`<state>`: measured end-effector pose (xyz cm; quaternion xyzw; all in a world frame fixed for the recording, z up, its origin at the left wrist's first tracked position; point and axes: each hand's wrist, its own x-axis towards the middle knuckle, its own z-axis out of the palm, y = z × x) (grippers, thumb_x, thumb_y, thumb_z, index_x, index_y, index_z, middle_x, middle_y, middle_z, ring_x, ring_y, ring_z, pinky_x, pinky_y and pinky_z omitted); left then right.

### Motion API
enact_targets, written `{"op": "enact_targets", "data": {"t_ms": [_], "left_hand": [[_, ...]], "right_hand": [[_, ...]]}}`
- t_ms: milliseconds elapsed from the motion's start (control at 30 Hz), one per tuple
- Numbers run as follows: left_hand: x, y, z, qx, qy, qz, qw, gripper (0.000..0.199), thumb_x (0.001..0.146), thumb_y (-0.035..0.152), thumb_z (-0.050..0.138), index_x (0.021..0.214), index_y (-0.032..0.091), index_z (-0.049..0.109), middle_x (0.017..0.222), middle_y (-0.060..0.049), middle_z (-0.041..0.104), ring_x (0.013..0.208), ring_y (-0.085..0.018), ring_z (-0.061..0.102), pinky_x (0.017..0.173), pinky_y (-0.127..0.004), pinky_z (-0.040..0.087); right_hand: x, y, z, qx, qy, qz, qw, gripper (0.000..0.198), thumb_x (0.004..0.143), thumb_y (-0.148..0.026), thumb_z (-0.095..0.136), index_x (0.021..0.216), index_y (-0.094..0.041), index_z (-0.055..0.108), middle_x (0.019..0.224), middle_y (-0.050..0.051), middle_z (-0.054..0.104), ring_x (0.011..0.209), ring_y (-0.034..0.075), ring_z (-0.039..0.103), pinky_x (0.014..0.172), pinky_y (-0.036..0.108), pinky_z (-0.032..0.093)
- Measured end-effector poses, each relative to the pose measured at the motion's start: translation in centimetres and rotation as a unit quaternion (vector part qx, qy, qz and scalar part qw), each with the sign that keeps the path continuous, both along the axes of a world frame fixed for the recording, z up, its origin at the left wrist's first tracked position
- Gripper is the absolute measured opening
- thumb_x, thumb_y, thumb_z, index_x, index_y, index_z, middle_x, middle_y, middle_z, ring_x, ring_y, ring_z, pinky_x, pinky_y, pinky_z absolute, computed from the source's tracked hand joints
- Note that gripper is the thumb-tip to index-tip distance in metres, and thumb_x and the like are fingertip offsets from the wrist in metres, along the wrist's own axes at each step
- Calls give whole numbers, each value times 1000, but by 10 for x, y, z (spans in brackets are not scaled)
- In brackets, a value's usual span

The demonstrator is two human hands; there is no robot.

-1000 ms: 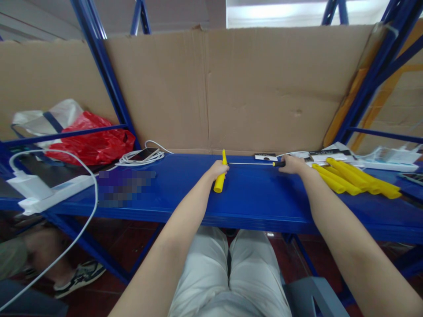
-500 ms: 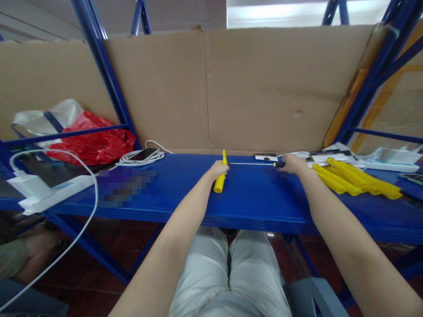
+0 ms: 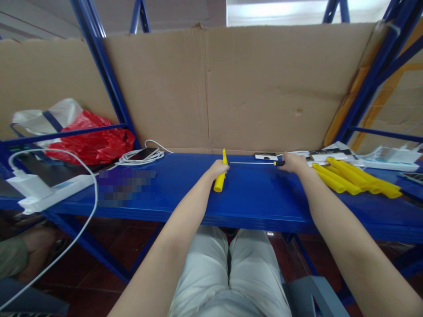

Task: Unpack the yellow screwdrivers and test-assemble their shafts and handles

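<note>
A yellow plastic tube with a tapered tip (image 3: 218, 183) is gripped around its middle by my left hand (image 3: 218, 167), its narrow end pointing away from me. My right hand (image 3: 294, 163) is closed on the black-and-yellow handle of a long screwdriver (image 3: 253, 163). The thin shaft runs level to the left and its end reaches the tube beside my left fingers; whether it touches cannot be seen. Several more yellow tubes (image 3: 357, 177) lie in a pile just right of my right hand.
On the blue table (image 3: 257, 198), a coiled white cable and phone (image 3: 142, 155) lie at back left, near a red plastic bag (image 3: 95, 138). A white power strip (image 3: 62, 189) sits at left, another (image 3: 390, 165) at right. Cardboard (image 3: 264, 88) stands behind. Part of another person's leg (image 3: 36, 251) shows lower left.
</note>
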<state>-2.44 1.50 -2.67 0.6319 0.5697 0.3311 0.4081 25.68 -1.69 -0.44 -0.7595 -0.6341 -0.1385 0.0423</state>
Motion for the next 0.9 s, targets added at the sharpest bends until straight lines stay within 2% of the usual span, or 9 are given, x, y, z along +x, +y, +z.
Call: {"op": "enact_targets", "data": {"t_ms": [233,433,533,667,900], "left_hand": [[0,-2,1,2,0,-1,1000,23,72,1,50,93,6,58,42,6,42,36,-10,42,44,-23,40],[0,-1,1,3,11,-3,1000,24,72,2,50,94,6,58,42,6,42,36,-10,43,44,-23,41],[0,-1,1,4,4,-3,1000,24,73,1,49,95,6,58,42,6,41,36,-10,42,43,-22,40],[1,-1,0,0,-1,-4,1000,25,73,1,49,96,5,57,42,6,41,36,-10,43,44,-23,41],[0,-1,0,1,-3,-4,1000,26,73,1,49,98,4,57,42,6,41,37,-11,43,44,-23,41]], "right_hand": [[8,6,0,-19,31,19,999,37,71,-33,58,106,-22,61,101,11,68,97,30,61,80,41,45],[8,5,2,-4,5,36,999,28,70,-33,60,95,-23,67,94,10,69,96,30,61,77,38,45],[7,3,1,4,-2,21,1000,36,71,-39,62,101,-22,63,94,11,68,94,31,61,78,40,44],[6,3,2,-19,15,11,1000,44,69,-40,64,108,-19,59,98,13,68,94,30,62,76,37,45],[6,3,4,-52,33,34,998,30,73,-32,55,100,-21,65,97,10,69,96,28,62,76,34,46]]}}
